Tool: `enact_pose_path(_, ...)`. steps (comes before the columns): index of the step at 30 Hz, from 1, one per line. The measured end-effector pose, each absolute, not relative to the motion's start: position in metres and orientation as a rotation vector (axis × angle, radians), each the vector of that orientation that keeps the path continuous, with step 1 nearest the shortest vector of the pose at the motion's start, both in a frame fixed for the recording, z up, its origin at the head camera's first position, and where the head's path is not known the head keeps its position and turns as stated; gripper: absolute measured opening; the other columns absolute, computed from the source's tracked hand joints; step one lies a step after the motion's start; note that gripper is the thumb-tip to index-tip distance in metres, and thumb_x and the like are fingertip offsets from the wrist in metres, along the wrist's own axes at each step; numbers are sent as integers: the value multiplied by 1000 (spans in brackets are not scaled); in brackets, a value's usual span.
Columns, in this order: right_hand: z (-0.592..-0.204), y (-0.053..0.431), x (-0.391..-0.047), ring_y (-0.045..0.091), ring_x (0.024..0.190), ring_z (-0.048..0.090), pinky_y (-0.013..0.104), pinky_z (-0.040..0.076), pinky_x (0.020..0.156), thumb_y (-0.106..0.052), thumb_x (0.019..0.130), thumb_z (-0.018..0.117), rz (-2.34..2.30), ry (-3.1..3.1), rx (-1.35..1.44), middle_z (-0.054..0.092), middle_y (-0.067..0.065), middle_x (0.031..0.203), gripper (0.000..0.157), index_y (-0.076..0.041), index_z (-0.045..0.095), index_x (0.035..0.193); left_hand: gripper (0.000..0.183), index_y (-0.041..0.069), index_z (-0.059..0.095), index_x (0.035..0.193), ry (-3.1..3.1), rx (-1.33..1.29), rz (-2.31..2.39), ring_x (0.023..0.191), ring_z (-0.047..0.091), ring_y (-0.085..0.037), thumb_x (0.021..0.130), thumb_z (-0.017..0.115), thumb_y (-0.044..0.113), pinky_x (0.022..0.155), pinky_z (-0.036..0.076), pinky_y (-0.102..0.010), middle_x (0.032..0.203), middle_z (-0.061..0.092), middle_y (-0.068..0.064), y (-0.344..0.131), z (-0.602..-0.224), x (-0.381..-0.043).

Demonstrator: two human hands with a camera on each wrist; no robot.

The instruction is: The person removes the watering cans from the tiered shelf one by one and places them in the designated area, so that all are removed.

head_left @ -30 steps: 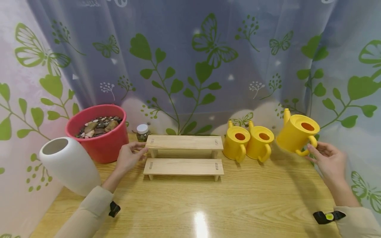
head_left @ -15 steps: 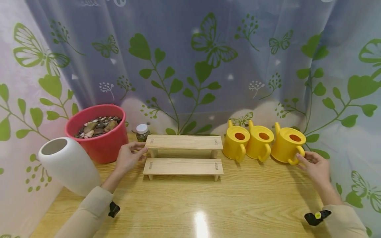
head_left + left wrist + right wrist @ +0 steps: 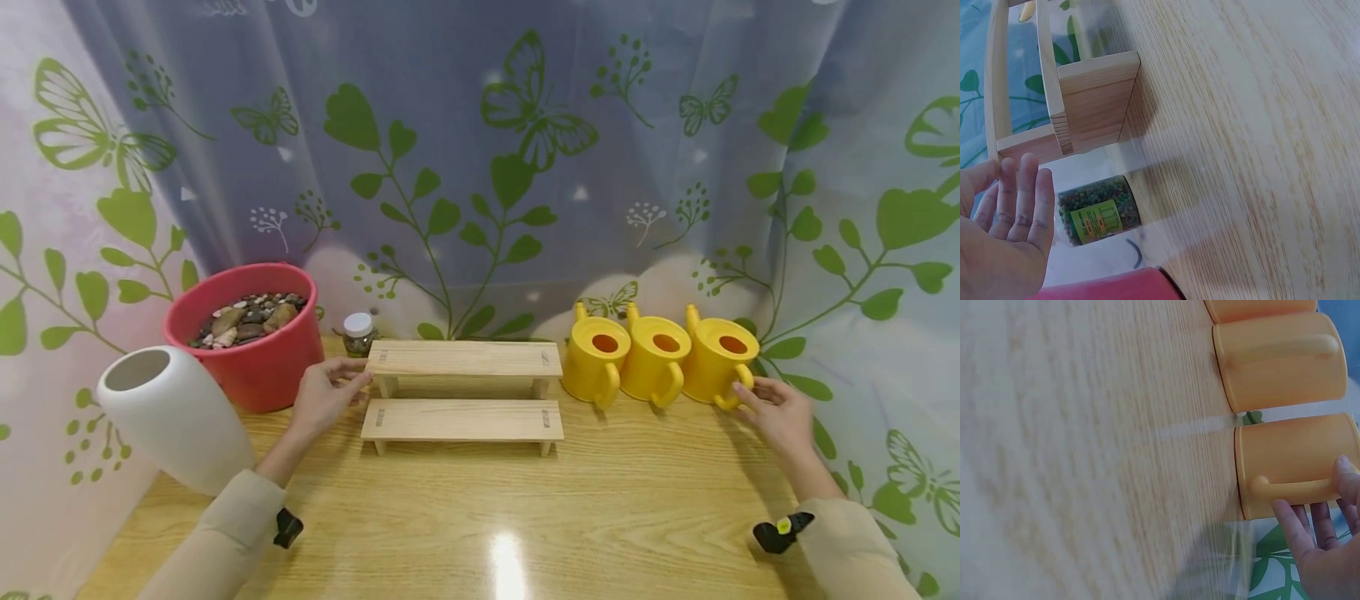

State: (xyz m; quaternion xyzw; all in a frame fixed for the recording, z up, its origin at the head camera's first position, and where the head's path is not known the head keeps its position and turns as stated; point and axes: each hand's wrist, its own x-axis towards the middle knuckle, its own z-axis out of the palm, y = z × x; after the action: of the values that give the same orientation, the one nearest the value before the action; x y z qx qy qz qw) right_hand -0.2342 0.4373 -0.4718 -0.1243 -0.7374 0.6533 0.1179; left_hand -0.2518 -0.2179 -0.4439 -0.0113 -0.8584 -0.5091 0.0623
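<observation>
Three yellow watering cans stand in a row right of a two-tier wooden shelf (image 3: pixel 462 419). My right hand (image 3: pixel 780 417) pinches the handle of the rightmost watering can (image 3: pixel 718 362) between thumb and fingers. In the right wrist view that watering can (image 3: pixel 1300 453) stands upright on the table, a narrow gap from the middle watering can (image 3: pixel 1282 369). My left hand (image 3: pixel 326 400) is at the left end of the shelf's upper board; in the left wrist view its fingertips touch the board's corner (image 3: pixel 1016 140), the other fingers fairly straight.
Left of the shelf are a small white-lidded jar (image 3: pixel 360 335) of dark beads, a red bucket (image 3: pixel 258 367) of stones and a tall white vase (image 3: pixel 180 425). The wooden table (image 3: pixel 465 508) ends at a patterned curtain (image 3: pixel 450 167) behind.
My right hand has brought the third watering can down and left, from mid-air to the table beside the other two. My left hand and the shelf have stayed put.
</observation>
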Motion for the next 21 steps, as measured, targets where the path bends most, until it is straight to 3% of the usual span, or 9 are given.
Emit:
enact_pose_path(13, -468, 435, -241, 0, 76, 71, 19, 65, 69, -13, 97, 77, 1970, -2130, -422, 69, -18, 86, 18, -17, 68, 111, 35, -2, 70, 132, -2589, -37, -1541, 81, 81, -30, 103, 70, 19, 73, 68, -35, 117, 75, -30, -220, -442, -253)
enact_pose_path(18, -465, 435, -227, -4, 81, 70, 14, 63, 70, -19, 97, 77, 1941, -2152, -418, 67, -20, 91, 25, -16, 67, 121, 37, -1, 71, 129, -2571, 5, -1568, 79, 81, -21, 102, 72, 24, 74, 68, -33, 122, 75, -27, -224, -442, -247)
enact_pose_path(21, -462, 437, -215, -5, 83, 70, 15, 63, 71, -20, 98, 76, 1974, -2098, -375, 68, -19, 94, 22, -18, 69, 119, 38, -1, 71, 129, -2553, 19, -1587, 75, 79, -10, 102, 73, 24, 73, 68, -28, 122, 74, -28, -227, -441, -241)
